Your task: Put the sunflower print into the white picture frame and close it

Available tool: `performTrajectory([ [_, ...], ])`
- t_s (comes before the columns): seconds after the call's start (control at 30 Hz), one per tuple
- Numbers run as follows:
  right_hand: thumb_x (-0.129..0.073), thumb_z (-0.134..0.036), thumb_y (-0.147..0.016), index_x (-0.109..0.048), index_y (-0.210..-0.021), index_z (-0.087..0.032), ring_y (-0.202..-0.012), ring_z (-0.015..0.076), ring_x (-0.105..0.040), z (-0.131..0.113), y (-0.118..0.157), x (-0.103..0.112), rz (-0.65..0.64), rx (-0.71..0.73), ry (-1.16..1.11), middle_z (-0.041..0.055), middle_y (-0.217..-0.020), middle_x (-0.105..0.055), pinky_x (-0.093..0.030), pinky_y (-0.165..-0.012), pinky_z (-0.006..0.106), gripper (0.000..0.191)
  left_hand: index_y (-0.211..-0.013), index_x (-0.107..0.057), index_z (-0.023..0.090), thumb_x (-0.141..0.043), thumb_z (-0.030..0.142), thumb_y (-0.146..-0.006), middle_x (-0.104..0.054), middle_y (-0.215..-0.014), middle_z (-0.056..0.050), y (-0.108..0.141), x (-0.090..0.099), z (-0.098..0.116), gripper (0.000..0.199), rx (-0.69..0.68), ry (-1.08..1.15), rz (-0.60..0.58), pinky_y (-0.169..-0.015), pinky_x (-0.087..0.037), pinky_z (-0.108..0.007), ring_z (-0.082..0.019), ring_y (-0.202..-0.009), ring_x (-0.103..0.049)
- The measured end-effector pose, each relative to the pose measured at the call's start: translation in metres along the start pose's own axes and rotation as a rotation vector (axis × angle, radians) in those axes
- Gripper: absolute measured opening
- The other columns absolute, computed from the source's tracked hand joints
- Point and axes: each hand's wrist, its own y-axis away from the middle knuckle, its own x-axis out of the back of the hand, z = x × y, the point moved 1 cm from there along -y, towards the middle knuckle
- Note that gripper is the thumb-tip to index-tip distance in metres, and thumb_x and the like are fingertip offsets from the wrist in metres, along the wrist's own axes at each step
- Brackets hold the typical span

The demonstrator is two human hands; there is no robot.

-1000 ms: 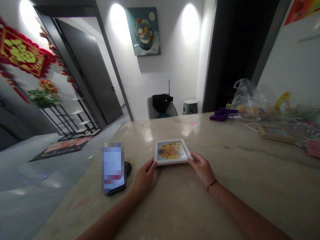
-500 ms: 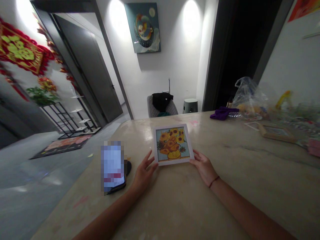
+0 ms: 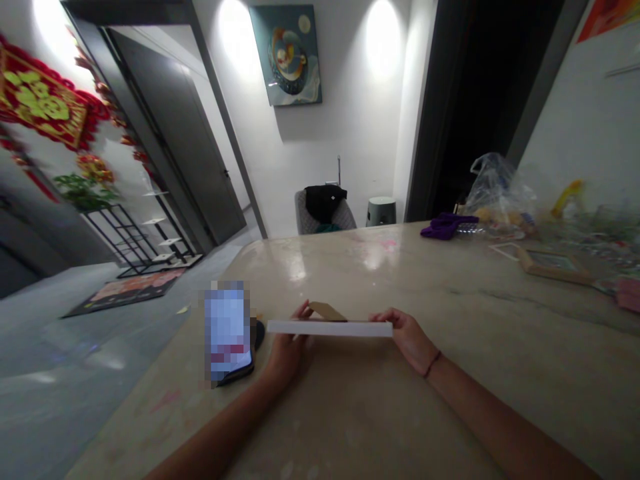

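The white picture frame (image 3: 330, 328) has swung edge-on since the earlier frame. Its sunflower picture no longer faces my head camera, and I now see one long white edge, with a brown cardboard flap (image 3: 326, 311), probably the back stand, rising just behind it.

My left hand (image 3: 287, 351) holds the frame's left end, with the fingers curled up behind it. My right hand (image 3: 410, 339) closes narrowly on the right end. Neither hand is spread wide; both are holding the frame. It sits centred in front of me over the near part of the marble-look counter (image 3: 450, 407), and from this angle I cannot tell whether its lower edge touches the stone.

As I judge it, the step in hand is turning the frame in both hands. With only its two ends held, this calls for even pressure from both hands and a level edge.

Just left of my left hand lies a pixel-blurred phone (image 3: 227, 333), touching a small dark object (image 3: 259, 335). Well off to the far right are a purple cloth (image 3: 445, 227), a clear plastic bag (image 3: 495, 190) and a wooden frame (image 3: 553, 267).
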Motion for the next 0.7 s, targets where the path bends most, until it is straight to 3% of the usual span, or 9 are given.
performTrajectory([
  [0.13, -0.077, -0.021, -0.046, -0.060, -0.075, -0.018, -0.068, 0.0123, -0.061, -0.004, 0.003, -0.004, 0.025, -0.085, -0.073, -0.0019, -0.074, -0.066, -0.049, -0.066, 0.026, 0.034, -0.087, -0.062, 0.018, -0.053, 0.044, -0.073, -0.067, -0.092, -0.006, 0.000, 0.001, 0.004, 0.031, 0.021, -0.056, 0.002, -0.081, -0.046, -0.033, -0.022, -0.089, -0.060],
  [0.23, -0.076, -0.023, -0.050, -0.060, -0.081, -0.018, -0.071, 0.0131, -0.062, -0.007, 0.005, -0.005, 0.008, -0.114, -0.091, -0.0001, -0.081, -0.067, -0.051, -0.062, 0.025, 0.035, -0.083, -0.062, 0.017, -0.053, 0.047, -0.071, -0.064, -0.092, -0.007, -0.001, 0.002, 0.007, 0.033, 0.014, -0.096, 0.069, -0.079, -0.046, -0.031, -0.021, -0.088, -0.059],
  [0.37, -0.075, -0.022, -0.053, -0.060, -0.083, -0.018, -0.070, 0.0129, -0.063, -0.006, 0.005, -0.003, -0.010, -0.107, -0.087, 0.0002, -0.082, -0.067, -0.052, -0.058, 0.023, 0.034, -0.099, -0.058, 0.019, -0.050, 0.046, -0.075, -0.064, -0.101, -0.006, 0.000, -0.001, 0.012, 0.038, 0.000, 0.011, -0.011, -0.082, -0.045, -0.030, -0.020, -0.097, -0.058],
  [0.47, -0.074, -0.022, -0.056, -0.060, -0.085, -0.019, -0.069, 0.0124, -0.063, -0.005, 0.004, -0.002, -0.020, -0.107, -0.100, -0.0001, -0.082, -0.067, -0.053, -0.056, 0.022, 0.033, -0.107, -0.054, 0.021, -0.051, 0.044, -0.075, -0.066, -0.096, -0.003, 0.001, -0.003, 0.014, 0.039, 0.022, 0.100, -0.082, -0.080, -0.046, -0.030, -0.018, -0.089, -0.061],
  [0.6, -0.074, -0.023, -0.057, -0.060, -0.084, -0.018, -0.070, 0.0126, -0.064, -0.004, 0.004, -0.002, -0.018, -0.095, -0.094, 0.0005, -0.083, -0.068, -0.053, -0.056, 0.022, 0.031, -0.087, -0.060, 0.018, -0.055, 0.046, -0.070, -0.068, -0.076, -0.001, 0.001, -0.001, 0.017, 0.033, 0.107, -0.002, -0.032, -0.069, -0.048, -0.029, -0.019, -0.074, -0.062],
  [0.7, -0.074, -0.024, -0.057, -0.058, -0.087, -0.017, -0.071, 0.0148, -0.064, -0.005, 0.005, -0.005, -0.012, -0.097, -0.068, 0.0014, -0.083, -0.068, -0.054, -0.054, 0.024, 0.035, -0.085, -0.063, 0.017, -0.055, 0.049, -0.069, -0.068, -0.074, -0.002, 0.001, 0.003, 0.024, 0.036, 0.186, -0.022, -0.039, -0.068, -0.048, -0.029, -0.021, -0.077, -0.063],
])
